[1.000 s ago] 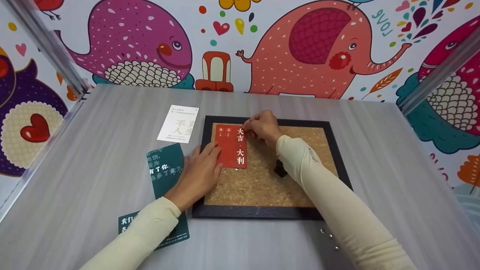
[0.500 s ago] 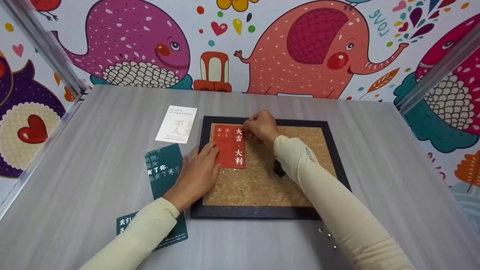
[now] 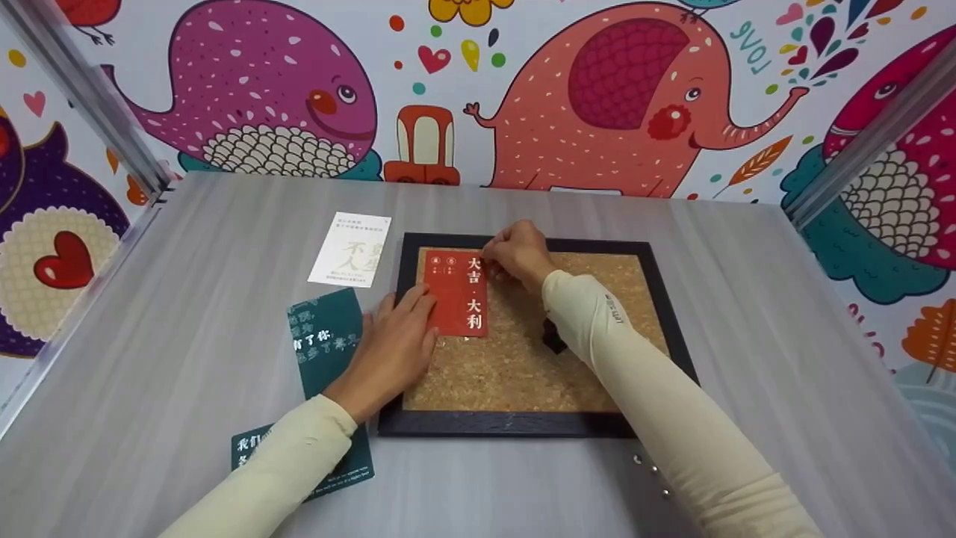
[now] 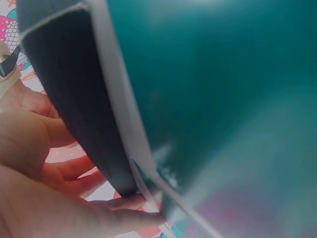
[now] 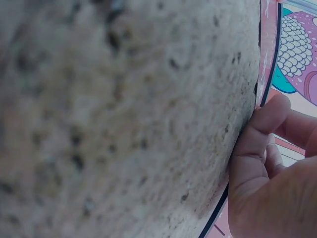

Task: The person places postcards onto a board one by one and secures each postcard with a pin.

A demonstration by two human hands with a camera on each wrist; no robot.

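Note:
In the head view a red card (image 3: 452, 299) with white characters lies on the left part of a black-framed cork board (image 3: 515, 381). My left hand (image 3: 392, 351) reaches over the frame's left side, its fairly straight fingers resting on the card's left edge. My right hand (image 3: 519, 254) has its fingers curled and its fingertips together at the card's upper right corner. Whatever sits between them is hidden. In the right wrist view, thumb and finger of the right hand (image 5: 270, 168) press close to the cork surface (image 5: 124, 124). The left wrist view shows the left fingers (image 4: 74, 171) beside the dark frame (image 4: 74, 99).
A white card (image 3: 349, 250) lies left of the board. Dark green cards (image 3: 321, 321) lie partly under my left hand and sleeve. Several small silver round pieces (image 3: 654, 469) sit near the board's front right corner. A cartoon-printed wall (image 3: 418, 75) stands behind the table.

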